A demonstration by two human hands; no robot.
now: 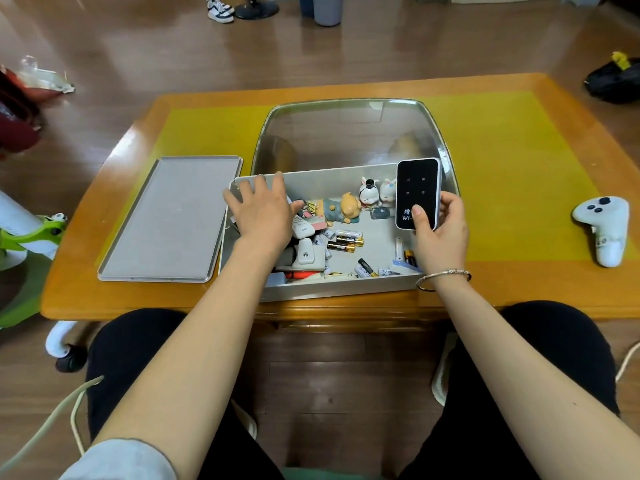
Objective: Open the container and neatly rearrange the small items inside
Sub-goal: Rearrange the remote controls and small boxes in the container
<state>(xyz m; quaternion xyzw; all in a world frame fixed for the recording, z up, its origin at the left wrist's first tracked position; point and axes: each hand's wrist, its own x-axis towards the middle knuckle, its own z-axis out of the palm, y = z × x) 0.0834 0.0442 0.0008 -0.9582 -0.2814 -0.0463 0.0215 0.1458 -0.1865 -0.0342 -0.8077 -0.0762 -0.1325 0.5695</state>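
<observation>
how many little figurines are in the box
3, all inside the box near its far wall: a pig figurine lying down at centre, two white bunny figurines upright right of it. The left hand may hide more.

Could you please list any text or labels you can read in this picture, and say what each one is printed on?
"WI-", cut off by the thumb, below a partly hidden Chinese character: black device held upright in the right hand.
Batteries in the container: print too small.
White remote by the left hand: markings blurred.

The left hand [263, 211] hides items in the container's [332, 287] left part.
</observation>
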